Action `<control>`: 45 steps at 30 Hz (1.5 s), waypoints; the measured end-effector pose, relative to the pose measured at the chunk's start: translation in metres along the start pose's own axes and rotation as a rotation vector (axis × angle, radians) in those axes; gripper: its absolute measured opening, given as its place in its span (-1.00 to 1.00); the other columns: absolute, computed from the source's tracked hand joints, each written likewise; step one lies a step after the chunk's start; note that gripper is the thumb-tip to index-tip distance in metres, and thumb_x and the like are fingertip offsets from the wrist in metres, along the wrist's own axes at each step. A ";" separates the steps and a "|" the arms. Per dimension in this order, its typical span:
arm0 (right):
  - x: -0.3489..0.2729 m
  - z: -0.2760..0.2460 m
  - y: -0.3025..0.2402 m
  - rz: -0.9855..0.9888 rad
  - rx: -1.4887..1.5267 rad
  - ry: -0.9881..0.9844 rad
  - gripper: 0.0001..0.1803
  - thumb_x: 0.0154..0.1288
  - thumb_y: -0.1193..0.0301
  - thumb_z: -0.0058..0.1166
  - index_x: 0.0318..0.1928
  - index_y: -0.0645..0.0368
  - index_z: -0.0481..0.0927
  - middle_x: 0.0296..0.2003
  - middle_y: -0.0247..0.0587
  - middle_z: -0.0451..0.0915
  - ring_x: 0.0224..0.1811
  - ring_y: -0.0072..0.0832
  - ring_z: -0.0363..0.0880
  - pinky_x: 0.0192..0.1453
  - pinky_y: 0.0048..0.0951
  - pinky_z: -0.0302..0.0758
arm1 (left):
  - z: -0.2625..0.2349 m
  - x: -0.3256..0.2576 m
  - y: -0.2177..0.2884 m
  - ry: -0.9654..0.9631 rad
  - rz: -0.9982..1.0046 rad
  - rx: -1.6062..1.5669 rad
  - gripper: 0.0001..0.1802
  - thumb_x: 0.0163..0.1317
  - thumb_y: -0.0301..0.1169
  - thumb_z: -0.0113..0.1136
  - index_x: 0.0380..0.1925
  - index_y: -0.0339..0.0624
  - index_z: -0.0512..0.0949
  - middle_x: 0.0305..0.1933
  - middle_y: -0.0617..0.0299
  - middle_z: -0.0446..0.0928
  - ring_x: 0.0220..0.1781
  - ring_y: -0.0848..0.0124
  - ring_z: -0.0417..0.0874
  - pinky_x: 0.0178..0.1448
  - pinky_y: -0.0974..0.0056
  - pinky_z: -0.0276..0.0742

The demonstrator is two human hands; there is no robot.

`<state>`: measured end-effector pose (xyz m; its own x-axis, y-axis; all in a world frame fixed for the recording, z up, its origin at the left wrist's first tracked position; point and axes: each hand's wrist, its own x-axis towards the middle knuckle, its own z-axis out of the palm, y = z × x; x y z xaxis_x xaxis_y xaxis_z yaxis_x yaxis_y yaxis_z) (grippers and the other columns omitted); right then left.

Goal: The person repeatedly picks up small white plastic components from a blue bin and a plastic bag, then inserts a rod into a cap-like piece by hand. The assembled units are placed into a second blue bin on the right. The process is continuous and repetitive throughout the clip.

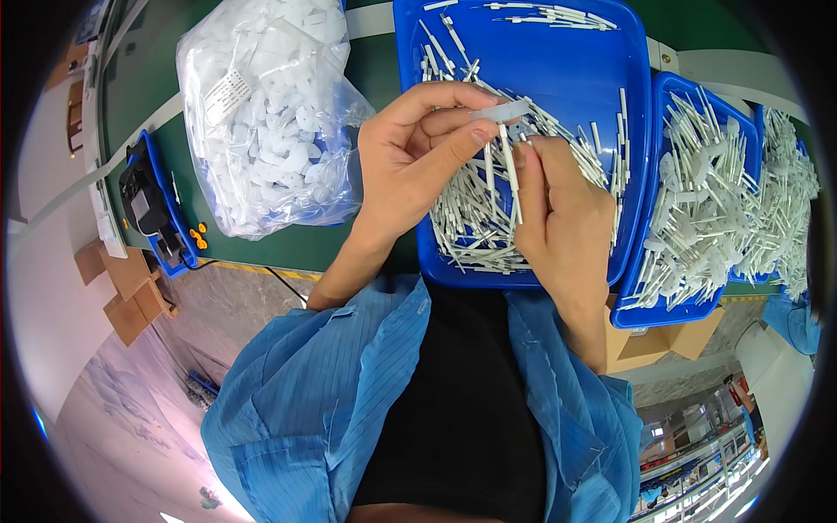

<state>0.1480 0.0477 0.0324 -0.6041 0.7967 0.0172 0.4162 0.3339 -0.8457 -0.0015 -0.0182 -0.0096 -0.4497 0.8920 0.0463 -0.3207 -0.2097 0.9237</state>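
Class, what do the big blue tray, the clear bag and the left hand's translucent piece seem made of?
Big blue tray: probably smooth moulded plastic; rounded corners.
Clear bag: likely thin plastic film; shiny creases.
Translucent piece: milky, matte; perhaps plastic or silicone.

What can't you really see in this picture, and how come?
All in the head view:
Part of the translucent plastic piece: the left hand covers it where it pinches.
The palm of the right hand: the back of that hand hides it.
Print on the white label: too small.
Far rim of the big blue tray: cut off by the top edge.
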 end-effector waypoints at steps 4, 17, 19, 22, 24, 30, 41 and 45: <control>0.001 -0.003 -0.006 0.094 0.064 -0.038 -0.95 0.42 0.49 0.08 -0.22 0.20 0.52 -0.61 -0.07 0.57 -0.63 -0.15 0.63 -0.61 -0.28 0.43 | 0.001 0.000 0.004 -0.046 -0.015 0.078 -0.74 0.29 -0.67 0.17 -0.01 -0.43 0.52 0.04 -0.09 0.60 0.09 0.20 0.69 0.20 0.22 0.60; 0.000 -0.009 0.010 -0.001 0.185 -0.128 -0.90 0.48 0.46 0.01 -0.17 0.22 0.55 -0.49 -0.12 0.61 -0.56 -0.35 0.64 -0.49 -0.41 0.47 | -0.004 0.002 0.008 -0.159 0.076 0.164 -0.76 0.16 -0.75 0.30 -0.14 -0.46 0.58 -0.04 -0.02 0.57 -0.02 0.28 0.72 0.05 0.30 0.75; 0.001 -0.008 0.021 0.064 0.443 -0.234 -0.88 0.50 0.44 0.00 -0.16 0.22 0.54 -0.45 -0.18 0.61 -0.50 -0.48 0.62 -0.44 -0.46 0.46 | -0.005 0.003 0.008 -0.137 0.055 0.120 -0.79 0.17 -0.72 0.31 -0.17 -0.46 0.59 -0.05 -0.01 0.57 -0.09 0.29 0.73 0.05 0.30 0.74; -0.008 0.001 0.026 0.144 0.702 -0.267 -0.86 0.53 0.42 -0.03 -0.16 0.24 0.54 -0.40 -0.25 0.61 -0.39 -0.64 0.56 -0.36 -0.53 0.43 | -0.003 0.000 0.010 -0.139 0.108 0.119 -0.78 0.16 -0.67 0.35 -0.17 -0.43 0.62 -0.08 0.00 0.61 -0.15 0.34 0.74 -0.02 0.33 0.71; -0.009 0.006 0.016 0.057 0.550 -0.127 -0.88 0.48 0.44 0.04 -0.15 0.25 0.54 -0.45 -0.22 0.60 -0.47 -0.58 0.59 -0.43 -0.49 0.44 | -0.007 0.006 0.009 -0.183 0.214 0.273 -0.78 0.13 -0.63 0.39 -0.20 -0.39 0.64 -0.12 0.01 0.65 -0.16 0.34 0.74 -0.06 0.34 0.68; -0.009 0.016 0.010 -0.310 -0.076 0.174 -0.84 0.33 0.50 0.18 -0.12 0.22 0.53 -0.54 -0.16 0.58 -0.64 -0.26 0.58 -0.62 -0.35 0.42 | -0.004 0.006 0.011 -0.181 0.365 0.430 -0.73 0.01 -0.57 0.48 -0.24 -0.31 0.68 -0.22 0.03 0.69 -0.20 0.28 0.75 -0.12 0.35 0.66; -0.001 -0.005 0.033 -0.418 0.027 0.053 -0.82 0.14 0.56 0.24 -0.20 0.22 0.64 -0.37 -0.15 0.45 -0.37 -0.24 0.40 -0.29 -0.27 0.36 | -0.007 0.014 0.027 -0.388 0.424 0.579 -0.60 -0.12 -0.59 0.58 -0.23 -0.43 0.64 -0.15 -0.12 0.68 -0.14 0.14 0.77 -0.05 0.22 0.74; 0.002 -0.013 0.029 -0.381 -0.067 0.014 -0.84 0.11 0.55 0.24 -0.25 0.23 0.65 -0.42 -0.24 0.38 -0.36 -0.31 0.31 -0.26 -0.32 0.27 | -0.006 0.005 0.016 -0.292 0.298 0.481 -0.63 -0.12 -0.65 0.55 -0.25 -0.43 0.64 -0.20 -0.10 0.69 -0.13 0.13 0.78 -0.04 0.21 0.74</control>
<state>0.1679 0.0651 0.0152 -0.7152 0.6158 0.3306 0.2079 0.6390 -0.7406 -0.0141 -0.0196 0.0031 -0.1941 0.9100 0.3664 0.2235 -0.3227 0.9197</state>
